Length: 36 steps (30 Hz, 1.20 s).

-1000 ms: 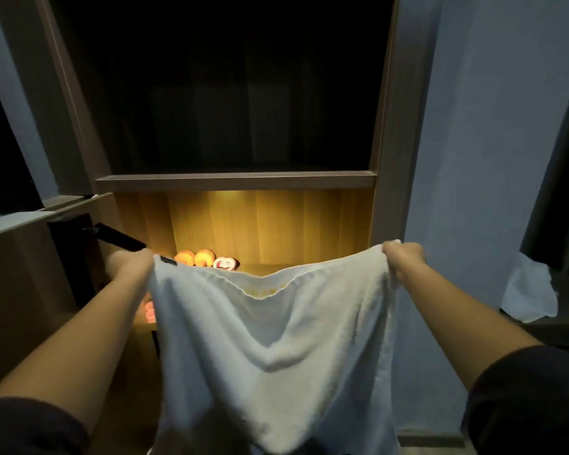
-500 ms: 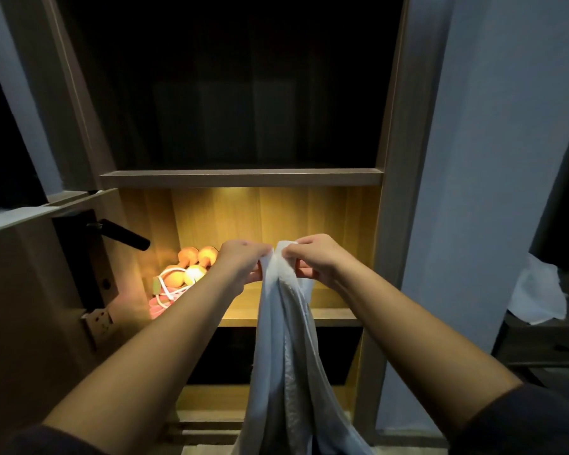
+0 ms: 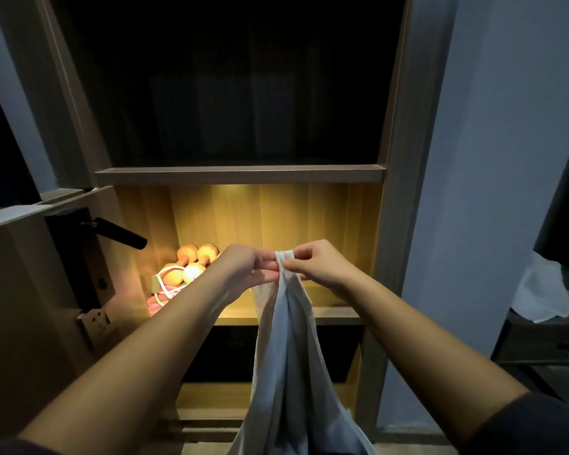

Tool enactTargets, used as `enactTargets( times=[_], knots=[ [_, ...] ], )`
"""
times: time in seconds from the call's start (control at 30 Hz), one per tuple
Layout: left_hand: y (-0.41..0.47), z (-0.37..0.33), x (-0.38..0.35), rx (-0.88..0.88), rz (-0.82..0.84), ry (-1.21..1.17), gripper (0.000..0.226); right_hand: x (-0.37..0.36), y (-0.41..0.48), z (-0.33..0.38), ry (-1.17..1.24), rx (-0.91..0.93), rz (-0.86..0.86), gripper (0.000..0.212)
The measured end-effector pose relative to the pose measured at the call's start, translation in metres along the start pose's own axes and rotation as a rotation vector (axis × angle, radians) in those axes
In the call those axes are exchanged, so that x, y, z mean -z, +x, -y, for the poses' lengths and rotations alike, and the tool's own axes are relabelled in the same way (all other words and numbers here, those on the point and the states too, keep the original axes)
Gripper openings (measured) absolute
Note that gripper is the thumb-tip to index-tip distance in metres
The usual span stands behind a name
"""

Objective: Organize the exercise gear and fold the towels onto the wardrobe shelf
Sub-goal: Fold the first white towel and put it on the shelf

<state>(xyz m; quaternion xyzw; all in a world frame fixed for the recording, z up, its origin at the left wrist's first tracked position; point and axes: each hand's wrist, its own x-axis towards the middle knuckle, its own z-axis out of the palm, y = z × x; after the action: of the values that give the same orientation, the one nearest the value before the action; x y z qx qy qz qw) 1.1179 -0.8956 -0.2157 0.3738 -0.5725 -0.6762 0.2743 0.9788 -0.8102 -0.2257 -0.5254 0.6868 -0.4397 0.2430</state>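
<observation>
A white towel (image 3: 286,349) hangs folded in half lengthwise in front of the lit wardrobe shelf (image 3: 335,312). My left hand (image 3: 243,269) and my right hand (image 3: 312,262) meet at its top, both pinching the two joined corners. On the shelf's left end lie orange dumbbells (image 3: 196,257), a white cord (image 3: 165,285) and something pink (image 3: 153,305). My forearms hide part of that pile.
A dark upper shelf board (image 3: 240,174) spans the wardrobe above. An open door with a black lever handle (image 3: 119,233) stands at the left. At the right, another white towel (image 3: 539,295) rests on a dark low cabinet (image 3: 539,343) beside a blue-grey wall.
A second ago my hands held the towel spread wide. They have come together at the centre, so the towel now hangs doubled and narrow.
</observation>
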Motion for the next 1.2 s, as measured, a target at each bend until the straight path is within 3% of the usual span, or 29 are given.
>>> enactTargets(
  times=[0.23,0.3,0.4,0.5,0.63,0.77,0.97,1.1,1.2],
  knots=[
    [0.012,-0.009,0.007,-0.092,0.125,0.282,0.047,-0.006,0.012,-0.003,-0.229,0.128,-0.172,0.022],
    [0.022,-0.017,0.013,-0.157,0.052,0.438,0.042,-0.002,0.017,-0.001,-0.21,0.152,-0.178,0.019],
    [0.042,-0.021,0.032,-0.349,-0.119,0.851,0.033,0.004,0.026,0.004,-0.242,0.227,-0.18,0.018],
    [0.059,-0.015,0.054,-0.378,-0.002,1.039,0.055,0.017,0.037,0.01,-0.334,0.336,-0.264,0.014],
    [0.074,-0.009,0.065,-0.428,0.141,1.158,0.032,0.041,0.059,0.017,-0.315,0.442,-0.329,0.011],
    [0.088,-0.002,0.071,-0.443,0.13,1.435,0.035,0.063,0.086,0.024,-0.154,0.426,-0.451,0.012],
    [0.092,-0.029,0.084,-0.287,0.088,1.23,0.016,0.099,0.106,0.027,-0.053,0.329,-0.551,0.009],
    [0.071,-0.054,0.074,-0.254,0.297,1.141,0.032,0.111,0.108,0.026,0.088,0.291,-0.582,0.014],
    [0.061,-0.05,0.06,-0.261,0.337,1.088,0.028,0.111,0.105,0.027,0.126,0.271,-0.549,0.016]
  ],
)
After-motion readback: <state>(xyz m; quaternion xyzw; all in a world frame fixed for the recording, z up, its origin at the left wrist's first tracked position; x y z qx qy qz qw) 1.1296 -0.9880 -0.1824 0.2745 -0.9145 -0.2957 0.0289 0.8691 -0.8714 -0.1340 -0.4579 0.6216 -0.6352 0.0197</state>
